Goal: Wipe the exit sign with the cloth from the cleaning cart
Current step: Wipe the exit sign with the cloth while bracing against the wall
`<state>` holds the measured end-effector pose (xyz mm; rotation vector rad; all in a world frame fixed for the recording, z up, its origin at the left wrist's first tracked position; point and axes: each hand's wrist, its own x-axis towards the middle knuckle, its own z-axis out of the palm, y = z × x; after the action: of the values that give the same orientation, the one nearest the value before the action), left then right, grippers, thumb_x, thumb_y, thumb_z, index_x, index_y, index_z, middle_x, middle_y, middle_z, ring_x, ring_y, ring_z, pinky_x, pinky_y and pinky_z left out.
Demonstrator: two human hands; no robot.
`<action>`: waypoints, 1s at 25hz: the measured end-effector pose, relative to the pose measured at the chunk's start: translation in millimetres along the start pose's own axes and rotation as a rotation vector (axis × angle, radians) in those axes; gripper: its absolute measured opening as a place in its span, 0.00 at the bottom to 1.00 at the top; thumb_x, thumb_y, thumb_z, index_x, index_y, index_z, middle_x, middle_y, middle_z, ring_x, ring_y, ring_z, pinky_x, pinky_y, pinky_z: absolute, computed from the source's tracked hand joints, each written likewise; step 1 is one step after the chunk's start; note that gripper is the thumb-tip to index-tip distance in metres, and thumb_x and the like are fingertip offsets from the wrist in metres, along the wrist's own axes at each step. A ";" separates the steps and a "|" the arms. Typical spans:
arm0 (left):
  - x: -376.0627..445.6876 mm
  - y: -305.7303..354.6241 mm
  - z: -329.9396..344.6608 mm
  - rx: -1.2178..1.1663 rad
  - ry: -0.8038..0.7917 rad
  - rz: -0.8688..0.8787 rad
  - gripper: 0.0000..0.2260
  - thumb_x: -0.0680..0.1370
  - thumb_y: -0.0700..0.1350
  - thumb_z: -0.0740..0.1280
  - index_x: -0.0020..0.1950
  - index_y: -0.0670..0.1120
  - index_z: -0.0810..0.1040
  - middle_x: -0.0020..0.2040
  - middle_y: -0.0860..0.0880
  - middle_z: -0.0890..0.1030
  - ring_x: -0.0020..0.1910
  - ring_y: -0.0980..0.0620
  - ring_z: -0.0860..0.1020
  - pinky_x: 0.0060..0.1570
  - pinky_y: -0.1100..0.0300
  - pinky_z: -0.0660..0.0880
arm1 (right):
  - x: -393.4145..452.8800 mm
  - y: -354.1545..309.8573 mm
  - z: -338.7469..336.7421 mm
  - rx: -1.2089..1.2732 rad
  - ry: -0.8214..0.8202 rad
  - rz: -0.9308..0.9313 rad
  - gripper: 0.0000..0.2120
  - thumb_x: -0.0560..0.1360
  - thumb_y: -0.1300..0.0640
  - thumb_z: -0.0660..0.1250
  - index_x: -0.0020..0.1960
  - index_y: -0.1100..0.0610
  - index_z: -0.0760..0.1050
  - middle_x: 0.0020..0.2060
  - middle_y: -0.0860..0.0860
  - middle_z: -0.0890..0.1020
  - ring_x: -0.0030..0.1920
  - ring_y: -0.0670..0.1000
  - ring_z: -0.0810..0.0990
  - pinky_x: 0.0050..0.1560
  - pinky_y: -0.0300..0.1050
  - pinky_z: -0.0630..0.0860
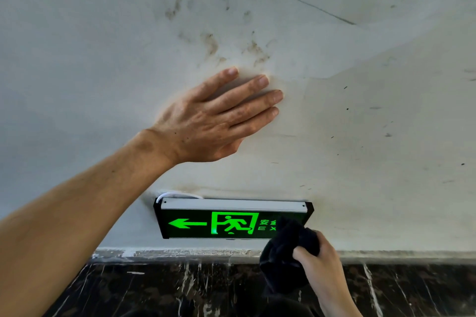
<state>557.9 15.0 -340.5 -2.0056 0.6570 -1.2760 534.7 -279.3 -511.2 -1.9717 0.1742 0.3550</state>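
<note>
1. Evenly lit by soft, diffuse daylight; moderately bright, no hard highlights.
2. Brighter band across the wall (386, 110) on the right, dimmer and bluish toward the left.
3. Soft shadow just under the left hand (206, 121) and beneath its forearm.
4. Self-lit green glow from the exit sign (219, 224), slightly blooming at the symbols.
5. Mostly sharp in the centre; slight softness at the dark cloth (286, 260), detail lost in black.
6. Wide-angle bending near the edges, visible along the floor (154, 288) line.
</note>
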 end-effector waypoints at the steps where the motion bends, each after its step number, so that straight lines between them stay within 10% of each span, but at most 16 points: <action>1: 0.3 -0.2 -0.1 0.001 -0.004 0.002 0.25 0.78 0.45 0.64 0.76 0.44 0.70 0.76 0.45 0.70 0.75 0.43 0.65 0.76 0.43 0.52 | -1.2 6.2 -3.6 0.099 0.009 0.022 0.10 0.62 0.58 0.68 0.42 0.48 0.79 0.37 0.52 0.84 0.43 0.55 0.82 0.46 0.57 0.78; 8: 1.3 0.2 -1.3 -0.012 -0.018 0.007 0.25 0.80 0.46 0.61 0.78 0.46 0.68 0.76 0.46 0.69 0.75 0.43 0.64 0.76 0.43 0.52 | 3.4 20.6 -31.0 0.693 0.069 0.017 0.22 0.69 0.74 0.62 0.55 0.52 0.79 0.48 0.55 0.86 0.52 0.61 0.83 0.54 0.62 0.77; 13: 0.0 0.1 -1.6 -0.011 -0.025 0.004 0.24 0.81 0.46 0.60 0.78 0.46 0.67 0.77 0.46 0.67 0.76 0.45 0.62 0.76 0.44 0.52 | 16.2 9.0 -38.6 0.408 0.304 -0.088 0.25 0.70 0.68 0.67 0.47 0.36 0.75 0.51 0.50 0.80 0.53 0.53 0.79 0.47 0.48 0.75; 17: 0.5 0.1 -1.3 -0.012 -0.038 0.003 0.24 0.81 0.47 0.59 0.78 0.46 0.67 0.77 0.46 0.64 0.77 0.45 0.61 0.76 0.44 0.51 | 31.1 4.2 -25.2 0.162 0.283 -0.205 0.31 0.68 0.66 0.70 0.56 0.34 0.68 0.59 0.50 0.72 0.55 0.52 0.75 0.54 0.56 0.76; 22: 0.4 1.1 -0.5 -0.009 -0.025 0.000 0.24 0.81 0.46 0.60 0.78 0.46 0.68 0.77 0.46 0.65 0.76 0.44 0.63 0.75 0.44 0.52 | 39.6 7.0 5.6 0.246 0.193 -0.257 0.31 0.68 0.61 0.75 0.56 0.32 0.66 0.55 0.43 0.72 0.54 0.41 0.73 0.43 0.34 0.71; 25: -0.1 1.2 0.7 -0.023 -0.015 0.004 0.25 0.80 0.46 0.60 0.78 0.45 0.67 0.77 0.46 0.66 0.75 0.43 0.65 0.75 0.42 0.53 | 47.5 14.1 8.4 0.323 0.212 -0.198 0.29 0.69 0.61 0.73 0.50 0.28 0.67 0.53 0.40 0.76 0.53 0.43 0.76 0.43 0.38 0.73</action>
<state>558.4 14.5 -341.7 -2.0303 0.6710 -1.2554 574.2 -275.7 -542.1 -1.6846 0.1593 -0.0128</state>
